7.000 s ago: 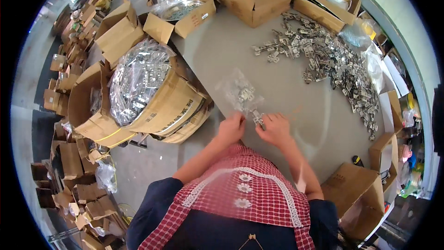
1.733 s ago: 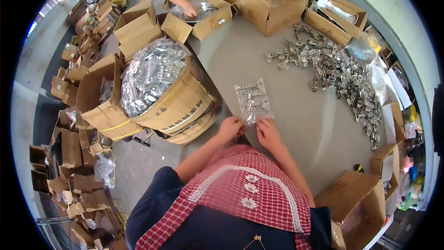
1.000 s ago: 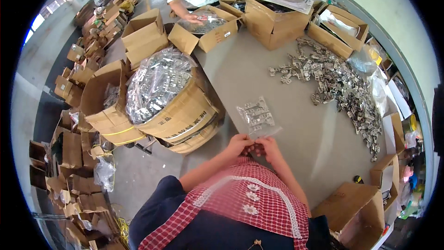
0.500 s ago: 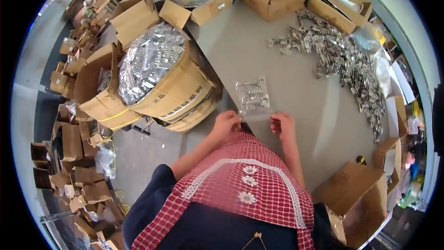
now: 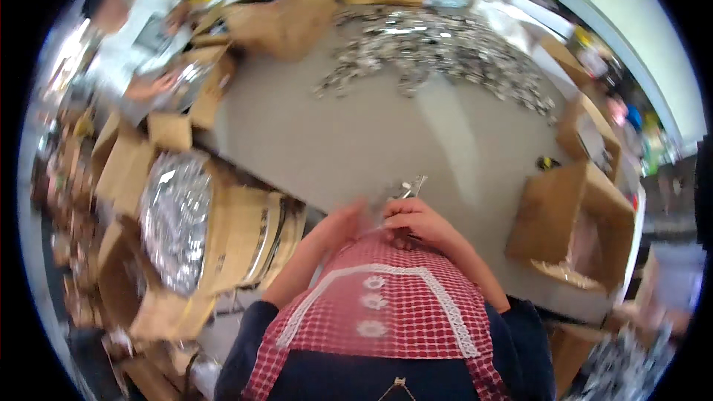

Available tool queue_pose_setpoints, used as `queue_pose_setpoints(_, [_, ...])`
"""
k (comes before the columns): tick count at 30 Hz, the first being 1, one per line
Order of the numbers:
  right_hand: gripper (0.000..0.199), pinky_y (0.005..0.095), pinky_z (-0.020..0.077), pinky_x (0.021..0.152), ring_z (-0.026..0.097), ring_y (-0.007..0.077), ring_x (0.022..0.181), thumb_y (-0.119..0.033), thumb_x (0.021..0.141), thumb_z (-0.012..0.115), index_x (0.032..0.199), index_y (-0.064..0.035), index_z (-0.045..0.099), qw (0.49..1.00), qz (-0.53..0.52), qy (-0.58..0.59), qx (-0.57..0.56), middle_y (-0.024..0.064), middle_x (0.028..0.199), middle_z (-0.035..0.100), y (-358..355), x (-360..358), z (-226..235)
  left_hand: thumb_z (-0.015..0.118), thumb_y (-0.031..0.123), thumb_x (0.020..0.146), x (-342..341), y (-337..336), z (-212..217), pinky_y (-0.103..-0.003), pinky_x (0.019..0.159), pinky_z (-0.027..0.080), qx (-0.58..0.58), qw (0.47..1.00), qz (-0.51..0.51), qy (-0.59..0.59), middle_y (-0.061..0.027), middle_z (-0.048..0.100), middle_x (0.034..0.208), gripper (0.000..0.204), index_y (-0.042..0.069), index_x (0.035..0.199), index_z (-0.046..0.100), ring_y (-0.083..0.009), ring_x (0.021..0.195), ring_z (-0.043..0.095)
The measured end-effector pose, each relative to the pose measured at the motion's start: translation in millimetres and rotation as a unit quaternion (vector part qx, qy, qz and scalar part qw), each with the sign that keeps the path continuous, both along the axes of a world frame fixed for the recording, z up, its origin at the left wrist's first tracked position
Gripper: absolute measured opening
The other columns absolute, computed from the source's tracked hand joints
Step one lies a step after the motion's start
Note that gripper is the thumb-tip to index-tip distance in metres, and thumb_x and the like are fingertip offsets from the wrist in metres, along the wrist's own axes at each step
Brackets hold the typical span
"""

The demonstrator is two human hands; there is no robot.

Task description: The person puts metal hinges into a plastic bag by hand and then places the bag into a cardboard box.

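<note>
At the table's near edge, my right hand (image 5: 417,221) is closed round a clear plastic bag (image 5: 388,191) holding small shiny metal fittings (image 5: 408,188), which poke out beyond the fingers. Just left of it, close to the bag, is my left hand (image 5: 342,226); motion smears its fingers, so its grip cannot be made out. Across the far side of the grey table (image 5: 297,126) spreads a heap of loose metal fittings (image 5: 438,48).
Left of the table stands a large carton (image 5: 241,234) full of bagged fittings (image 5: 177,215). An open carton (image 5: 564,226) sits at the table's right. A person (image 5: 137,44) in white works at another box (image 5: 204,93), far left.
My view has swung to the right. The bag, which lay flat between both hands, is now bunched up in my right hand near my apron. My left hand is moving beside it.
</note>
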State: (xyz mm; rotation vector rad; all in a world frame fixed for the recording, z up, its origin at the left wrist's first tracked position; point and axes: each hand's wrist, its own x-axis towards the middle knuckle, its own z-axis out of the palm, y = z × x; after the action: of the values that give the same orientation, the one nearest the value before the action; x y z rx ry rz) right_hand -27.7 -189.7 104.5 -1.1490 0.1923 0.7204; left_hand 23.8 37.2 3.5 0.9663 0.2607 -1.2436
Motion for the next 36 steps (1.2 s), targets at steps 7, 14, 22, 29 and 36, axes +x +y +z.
queue_pose_setpoints(7, [0.012,0.0232,0.041,0.046,0.055,0.0099,0.05,-0.013,0.086,0.057,0.086,-0.0021,0.063,0.993,-0.057,-0.101,0.028,0.0031,0.068,0.061,-17,-12,60,0.053,0.034,0.094,13,-61,68,-0.034,0.081,0.05,-0.023,0.982,-0.153,-0.108,-0.0079,0.064,0.11,0.041,0.005,0.121,0.057,-0.0205,0.096,0.062])
queue_pose_setpoints(14, [0.021,0.0292,0.0495,0.056,0.061,0.014,0.06,-0.017,0.089,0.061,0.102,-0.0009,0.066,0.857,0.044,-0.469,-0.208,0.0043,0.076,0.067,-51,-24,104,0.055,0.027,0.093,13,-63,76,-0.037,0.082,0.052,-0.011,0.987,0.048,-0.151,-0.0066,0.064,0.11,0.034,0.006,0.119,0.059,-0.0217,0.097,0.061])
queue_pose_setpoints(22, [0.018,0.0264,0.0408,0.053,0.052,0.0059,0.064,-0.016,0.089,0.06,0.103,-0.004,0.064,0.734,-0.452,-0.164,-0.48,-0.0004,0.073,0.057,-313,-73,114,0.051,0.021,0.091,41,37,2,-0.039,0.075,0.052,-0.29,0.854,0.408,0.144,-0.0104,0.062,0.094,0.024,0.004,0.105,0.059,-0.0249,0.088,0.061])
queue_pose_setpoints(29, [0.033,0.0356,0.0502,0.079,0.061,0.0219,0.092,-0.02,0.09,0.057,0.115,0.0017,0.06,0.882,-0.297,-0.095,-0.354,0.0128,0.098,0.067,-185,-35,27,0.055,0.015,0.09,12,150,15,-0.042,0.089,0.052,-0.147,0.753,0.641,-0.032,-0.0103,0.065,0.108,0.03,0.003,0.117,0.058,-0.0251,0.095,0.063])
queue_pose_setpoints(36, [0.032,0.0347,0.0502,0.079,0.061,0.0215,0.092,-0.018,0.089,0.058,0.115,0.0017,0.061,0.871,-0.121,-0.202,-0.431,0.0128,0.099,0.067,-85,47,13,0.052,0.024,0.094,-62,359,141,-0.045,0.102,0.044,-0.102,0.499,0.76,-0.404,-0.0186,0.058,0.121,0.038,-0.004,0.121,0.051,-0.0306,0.114,0.054])
